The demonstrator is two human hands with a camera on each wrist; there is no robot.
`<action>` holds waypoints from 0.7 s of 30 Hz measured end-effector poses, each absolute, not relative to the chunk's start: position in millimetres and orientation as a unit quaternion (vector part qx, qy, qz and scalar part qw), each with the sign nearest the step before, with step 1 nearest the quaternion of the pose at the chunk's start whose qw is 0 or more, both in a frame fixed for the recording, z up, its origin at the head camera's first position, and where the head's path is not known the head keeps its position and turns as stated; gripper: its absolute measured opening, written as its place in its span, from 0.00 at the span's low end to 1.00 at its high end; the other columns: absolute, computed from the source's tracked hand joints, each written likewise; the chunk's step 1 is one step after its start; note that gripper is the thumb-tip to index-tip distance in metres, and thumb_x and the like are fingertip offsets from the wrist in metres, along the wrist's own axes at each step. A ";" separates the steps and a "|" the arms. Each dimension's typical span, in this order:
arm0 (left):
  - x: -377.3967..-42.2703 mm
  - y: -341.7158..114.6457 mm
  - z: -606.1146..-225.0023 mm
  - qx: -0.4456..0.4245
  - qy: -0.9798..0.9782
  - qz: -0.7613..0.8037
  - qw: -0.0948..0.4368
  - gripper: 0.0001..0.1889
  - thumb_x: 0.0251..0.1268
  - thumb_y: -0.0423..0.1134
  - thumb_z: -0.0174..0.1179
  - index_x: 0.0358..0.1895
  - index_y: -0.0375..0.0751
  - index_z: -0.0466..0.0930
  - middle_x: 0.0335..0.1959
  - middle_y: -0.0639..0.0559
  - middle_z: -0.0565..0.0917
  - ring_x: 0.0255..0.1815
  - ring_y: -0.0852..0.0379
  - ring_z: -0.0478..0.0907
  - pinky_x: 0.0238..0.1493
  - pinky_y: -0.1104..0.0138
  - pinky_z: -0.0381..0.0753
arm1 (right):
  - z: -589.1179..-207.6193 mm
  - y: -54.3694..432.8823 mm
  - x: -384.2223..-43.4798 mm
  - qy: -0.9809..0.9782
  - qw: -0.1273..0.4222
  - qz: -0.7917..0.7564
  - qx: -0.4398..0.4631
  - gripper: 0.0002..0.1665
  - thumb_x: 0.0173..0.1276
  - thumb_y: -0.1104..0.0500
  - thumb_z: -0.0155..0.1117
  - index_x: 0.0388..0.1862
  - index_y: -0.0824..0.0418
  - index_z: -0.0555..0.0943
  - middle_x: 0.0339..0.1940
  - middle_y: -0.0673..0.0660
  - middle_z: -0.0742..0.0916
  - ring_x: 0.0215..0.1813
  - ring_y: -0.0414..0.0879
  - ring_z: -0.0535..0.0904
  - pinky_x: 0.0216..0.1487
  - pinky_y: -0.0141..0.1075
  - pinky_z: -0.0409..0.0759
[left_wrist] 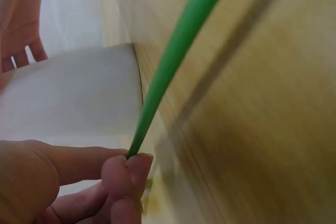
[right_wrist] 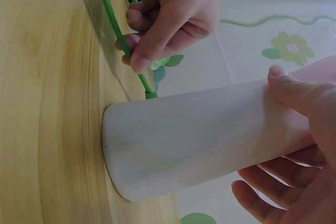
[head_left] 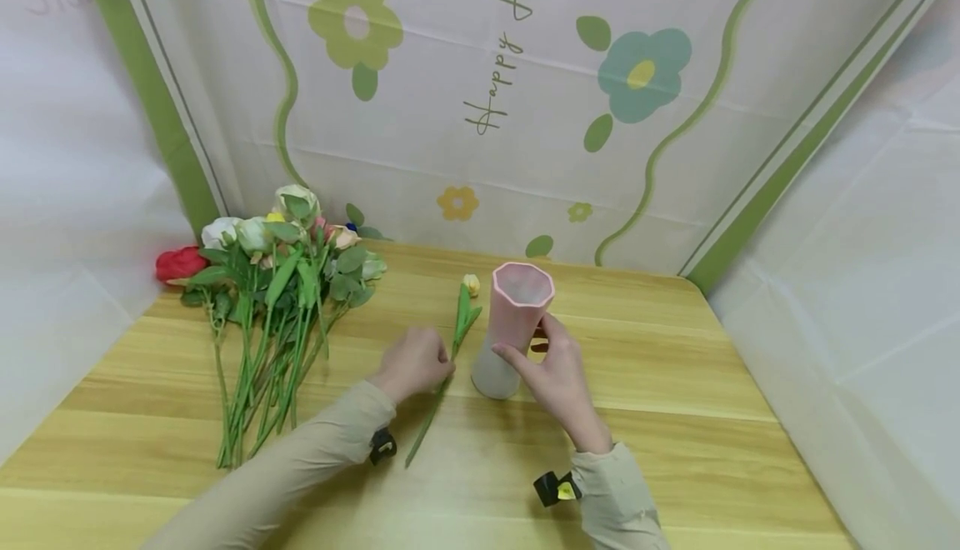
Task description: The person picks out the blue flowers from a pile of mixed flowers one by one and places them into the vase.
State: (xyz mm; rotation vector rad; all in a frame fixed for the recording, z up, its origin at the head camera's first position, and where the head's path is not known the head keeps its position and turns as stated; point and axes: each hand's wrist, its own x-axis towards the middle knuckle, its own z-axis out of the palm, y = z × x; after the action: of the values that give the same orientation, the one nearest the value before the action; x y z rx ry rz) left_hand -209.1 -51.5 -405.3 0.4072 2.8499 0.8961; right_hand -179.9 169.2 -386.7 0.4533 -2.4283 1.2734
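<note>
A pink and white vase point(head_left: 517, 317) stands upright on the wooden table, its octagonal mouth facing up. My right hand point(head_left: 555, 371) holds it from the right, thumb on the near side and fingers behind; the right wrist view shows the thumb point(right_wrist: 289, 90) against the pink part. Just left of the vase, my left hand point(head_left: 416, 362) pinches the green stem point(left_wrist: 170, 66) of a pale yellow tulip point(head_left: 470, 285) between thumb and fingertips. The tulip's bloom points away from me and its stem end toward me, low over the table.
On the left of the table point(head_left: 712, 450) lies a pile of artificial flowers point(head_left: 277, 283), with red, white and pink blooms at the back and stems toward me. A printed cloth point(head_left: 420, 133) hangs behind the table, and pale cloth hangs at both sides.
</note>
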 end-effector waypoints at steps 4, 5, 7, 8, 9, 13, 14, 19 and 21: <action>-208.5 -52.0 -404.6 0.137 0.944 0.291 0.068 0.18 0.60 0.37 0.66 0.12 0.44 0.77 0.10 0.58 0.73 0.12 0.62 0.68 0.13 0.70 0.64 | -387.0 170.0 -180.1 -0.858 0.175 0.456 0.158 0.30 0.57 0.52 0.78 0.55 0.60 0.77 0.48 0.53 0.84 0.43 0.46 0.79 0.43 0.53 0.80; -208.7 -54.0 -403.3 0.138 0.944 0.292 0.068 0.18 0.60 0.37 0.66 0.13 0.44 0.77 0.10 0.57 0.74 0.12 0.62 0.67 0.13 0.70 0.64 | -387.1 170.0 -180.2 -0.857 0.173 0.459 0.157 0.30 0.57 0.52 0.78 0.55 0.60 0.77 0.48 0.53 0.83 0.44 0.47 0.79 0.43 0.53 0.80; -209.5 -59.7 -398.1 0.137 0.940 0.303 0.071 0.16 0.62 0.36 0.65 0.15 0.41 0.79 0.11 0.56 0.75 0.12 0.62 0.67 0.13 0.71 0.64 | -387.4 170.2 -180.2 -0.856 0.171 0.462 0.155 0.30 0.57 0.52 0.78 0.55 0.59 0.77 0.48 0.53 0.83 0.44 0.47 0.79 0.43 0.54 0.80; -210.0 -63.9 -393.9 0.134 0.938 0.311 0.069 0.15 0.64 0.36 0.64 0.17 0.40 0.80 0.11 0.56 0.75 0.12 0.62 0.67 0.13 0.71 0.65 | -387.5 170.4 -180.0 -0.856 0.171 0.463 0.155 0.30 0.57 0.52 0.78 0.55 0.60 0.77 0.48 0.53 0.83 0.44 0.47 0.79 0.43 0.54 0.80; -210.7 -68.8 -389.1 0.129 0.937 0.318 0.067 0.15 0.65 0.36 0.62 0.19 0.38 0.80 0.12 0.55 0.75 0.12 0.61 0.67 0.13 0.70 0.65 | -387.6 170.6 -179.8 -0.856 0.172 0.463 0.156 0.30 0.57 0.52 0.78 0.55 0.60 0.77 0.48 0.53 0.83 0.44 0.47 0.79 0.43 0.54 0.80; -215.9 -97.6 -367.0 0.092 0.950 0.298 -0.003 0.16 0.67 0.36 0.58 0.18 0.41 0.77 0.12 0.54 0.72 0.12 0.60 0.65 0.13 0.69 0.63 | -387.9 171.0 -179.5 -0.853 0.176 0.465 0.160 0.31 0.57 0.52 0.78 0.56 0.60 0.77 0.48 0.53 0.83 0.44 0.47 0.79 0.42 0.54 0.80; -217.1 -106.8 -362.7 0.079 0.953 0.291 -0.023 0.17 0.68 0.36 0.57 0.17 0.42 0.76 0.12 0.54 0.71 0.12 0.59 0.65 0.12 0.69 0.62 | -388.3 171.2 -179.8 -0.852 0.176 0.466 0.160 0.31 0.57 0.53 0.78 0.56 0.60 0.76 0.48 0.53 0.83 0.44 0.47 0.79 0.42 0.54 0.80; -220.2 -152.5 -354.3 0.005 0.956 0.274 -0.105 0.23 0.69 0.39 0.56 0.11 0.47 0.66 0.09 0.56 0.62 0.10 0.58 0.60 0.11 0.67 0.57 | -390.3 172.1 -181.5 -0.851 0.168 0.470 0.160 0.30 0.58 0.53 0.77 0.57 0.59 0.76 0.49 0.53 0.83 0.45 0.47 0.79 0.41 0.53 0.81; -220.3 -166.6 -354.7 -0.021 0.956 0.265 -0.120 0.25 0.69 0.40 0.55 0.10 0.48 0.61 0.09 0.56 0.58 0.10 0.58 0.56 0.10 0.67 0.54 | -390.2 172.4 -181.7 -0.851 0.164 0.473 0.159 0.30 0.59 0.53 0.77 0.57 0.59 0.76 0.50 0.53 0.82 0.46 0.47 0.79 0.41 0.53 0.81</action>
State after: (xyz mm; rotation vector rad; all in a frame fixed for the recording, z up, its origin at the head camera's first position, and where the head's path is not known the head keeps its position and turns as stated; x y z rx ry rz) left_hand -220.3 -166.6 -354.7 -0.0730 3.2592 0.9032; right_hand -181.7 172.4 -390.2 0.4532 -2.4266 1.3486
